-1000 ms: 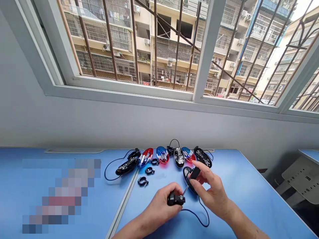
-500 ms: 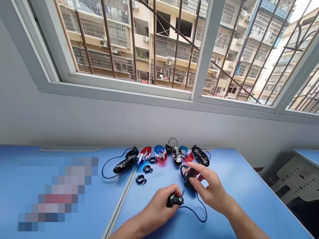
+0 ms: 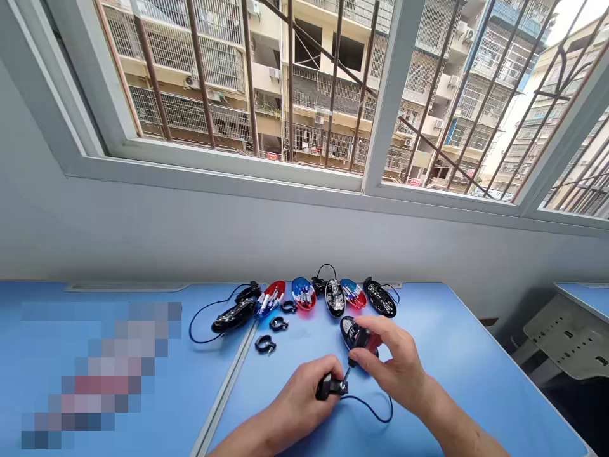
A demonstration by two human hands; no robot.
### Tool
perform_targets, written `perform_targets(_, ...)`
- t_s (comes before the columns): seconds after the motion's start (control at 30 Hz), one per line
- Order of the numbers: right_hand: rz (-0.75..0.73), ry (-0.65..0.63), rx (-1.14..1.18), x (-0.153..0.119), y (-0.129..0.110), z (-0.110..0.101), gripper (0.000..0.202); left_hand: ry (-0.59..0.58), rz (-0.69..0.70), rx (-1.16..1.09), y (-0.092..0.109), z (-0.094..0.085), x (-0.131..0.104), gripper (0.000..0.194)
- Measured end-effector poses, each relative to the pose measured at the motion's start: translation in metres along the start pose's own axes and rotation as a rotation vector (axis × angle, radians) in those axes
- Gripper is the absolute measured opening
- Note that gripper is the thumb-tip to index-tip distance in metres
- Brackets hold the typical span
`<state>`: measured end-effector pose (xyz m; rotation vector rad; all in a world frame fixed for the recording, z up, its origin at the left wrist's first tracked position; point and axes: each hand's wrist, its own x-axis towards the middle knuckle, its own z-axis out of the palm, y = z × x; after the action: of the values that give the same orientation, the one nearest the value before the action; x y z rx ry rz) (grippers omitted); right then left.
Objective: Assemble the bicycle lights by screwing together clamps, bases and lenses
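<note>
My left hand point(image 3: 304, 387) is closed around a small black part with a screw end point(image 3: 332, 387). A thin black cable point(image 3: 375, 416) loops out beside that part. Between the thumb and fingers of my right hand point(image 3: 397, 352) is the black handle of a screwdriver point(image 3: 360, 343). Its slim shaft slants down to the left, and the tip meets the screw on the black part. Behind the screwdriver lies a black oval housing with a clear front point(image 3: 349, 327), partly covered by my right hand.
Three black ring clamps, the nearest one point(image 3: 265, 344) beside the table seam, lie left of my hands. Along the back stand several oval units, among them a red and blue one point(image 3: 270, 299) and a black one point(image 3: 381, 299). A blurred patch point(image 3: 109, 374) covers the left tabletop.
My right fingers have shifted on the screwdriver handle, which now appears turned and slightly lower. The left hand keeps its hold. The whole view has slid slightly.
</note>
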<state>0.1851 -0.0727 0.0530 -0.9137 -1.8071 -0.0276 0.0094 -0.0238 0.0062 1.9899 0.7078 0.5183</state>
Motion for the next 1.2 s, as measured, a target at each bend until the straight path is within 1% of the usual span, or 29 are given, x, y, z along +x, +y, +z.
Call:
perform_targets(0.07, -0.030, -0.003, 0.034, 0.000, -0.001, 0.001, 0.037, 0.000, 0.000, -0.015, 0.000, 0.000, 0.000, 0.014)
perform_targets(0.13, -0.021, -0.034, 0.076, 0.001, -0.002, 0.000, 0.039, -0.005, 0.000, -0.035, 0.000, -0.001, 0.000, 0.014)
perform_targets(0.27, 0.117, -0.158, 0.169, 0.002, -0.004, -0.010, 0.044, -0.012, -0.014, -0.071, -0.002, -0.003, 0.001, 0.012)
perform_targets(0.37, 0.238, -0.210, 0.287, 0.004, -0.003, -0.016, 0.039, -0.021, -0.021, -0.096, -0.002, -0.004, 0.001, 0.012)
perform_targets(0.47, 0.321, -0.163, 0.366, 0.006, -0.001, -0.016, 0.026, -0.026, -0.041, -0.113, 0.001, -0.004, 0.001, 0.012)
perform_targets(0.53, 0.343, -0.102, 0.321, 0.005, 0.001, -0.012, 0.017, -0.028, -0.057, -0.112, 0.002, -0.004, 0.001, 0.012)
perform_targets(0.6, 0.330, -0.040, 0.242, 0.003, 0.002, -0.006, 0.014, -0.027, -0.060, -0.112, 0.003, -0.004, 0.001, 0.012)
perform_targets(0.67, 0.264, 0.003, 0.166, 0.000, 0.004, 0.000, 0.018, -0.026, -0.054, -0.118, 0.003, -0.004, 0.001, 0.012)
perform_targets(0.73, 0.162, 0.000, 0.120, -0.002, 0.005, 0.002, 0.026, -0.029, -0.049, -0.127, 0.002, -0.004, 0.001, 0.012)
perform_targets(0.8, 0.079, -0.048, 0.108, -0.001, 0.004, 0.000, 0.035, -0.026, -0.050, -0.132, 0.000, -0.004, 0.002, 0.011)
perform_targets(0.87, 0.053, -0.115, 0.132, 0.001, 0.002, -0.004, 0.041, -0.016, -0.051, -0.131, -0.001, -0.004, 0.002, 0.011)
perform_targets(0.93, 0.069, -0.165, 0.163, 0.003, 0.000, -0.010, 0.043, -0.010, -0.053, -0.131, 0.000, -0.004, 0.001, 0.012)
perform_targets(1.03, 0.161, -0.190, 0.241, 0.005, -0.004, -0.016, 0.037, -0.019, -0.060, -0.141, 0.002, -0.005, 0.001, 0.014)
perform_targets(1.13, 0.270, -0.126, 0.317, 0.005, -0.004, -0.013, 0.025, -0.028, -0.058, -0.143, 0.004, -0.006, 0.000, 0.013)
perform_targets(1.2, 0.290, -0.047, 0.292, 0.004, -0.002, -0.009, 0.015, -0.030, -0.059, -0.139, 0.005, -0.006, 0.000, 0.012)
